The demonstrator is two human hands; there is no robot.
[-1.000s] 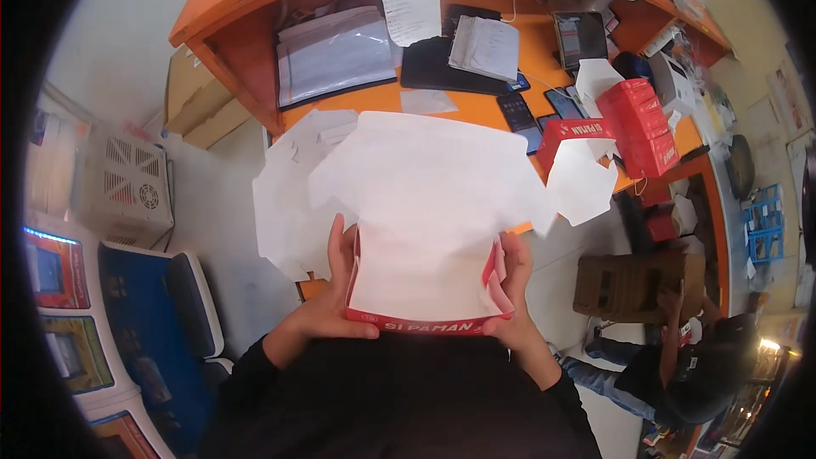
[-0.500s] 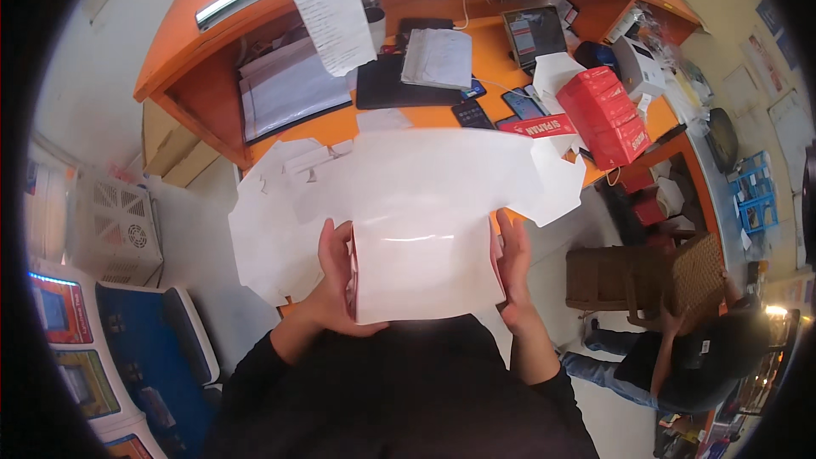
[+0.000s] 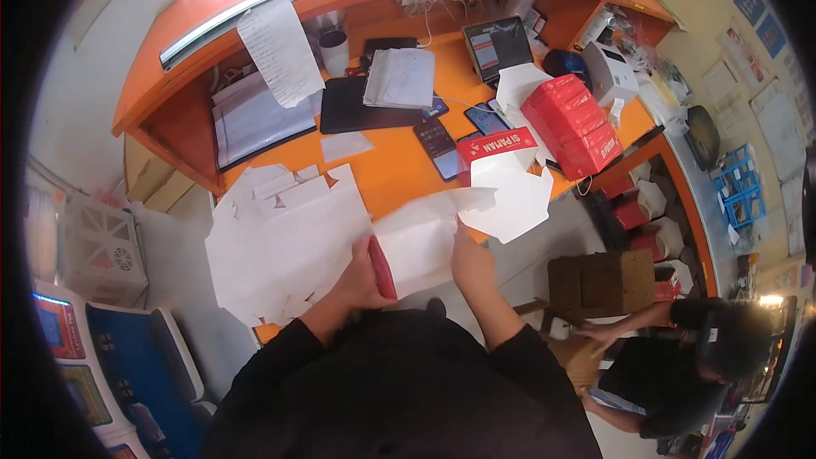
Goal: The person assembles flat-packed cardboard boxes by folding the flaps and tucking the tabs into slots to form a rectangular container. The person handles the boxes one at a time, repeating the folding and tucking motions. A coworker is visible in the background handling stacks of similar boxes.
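A partly folded carton box (image 3: 422,242), white inside with red outer sides, is between my hands in front of my body. My left hand (image 3: 361,279) is closed around its red left side. My right hand (image 3: 476,263) holds the right edge, fingers pinched near the upper corner and partly hidden. The long white flap points away from me, over the orange desk edge. On the left lie flat white carton blanks (image 3: 289,242), overlapping one another. To the right is another opened carton (image 3: 512,195) with a red panel facing up.
Red boxes (image 3: 571,123) stand in a row on the orange desk (image 3: 382,161), near phones (image 3: 438,149), a tablet (image 3: 497,47) and a notebook (image 3: 399,78). A paper list (image 3: 280,51) hangs from the shelf. At lower right, another person (image 3: 680,365) bends beside a brown woven stool (image 3: 599,282).
The carton between my hands has turned and its white inside is less flat to view. My right hand has moved inward to its upper right corner. The other person has leaned farther in.
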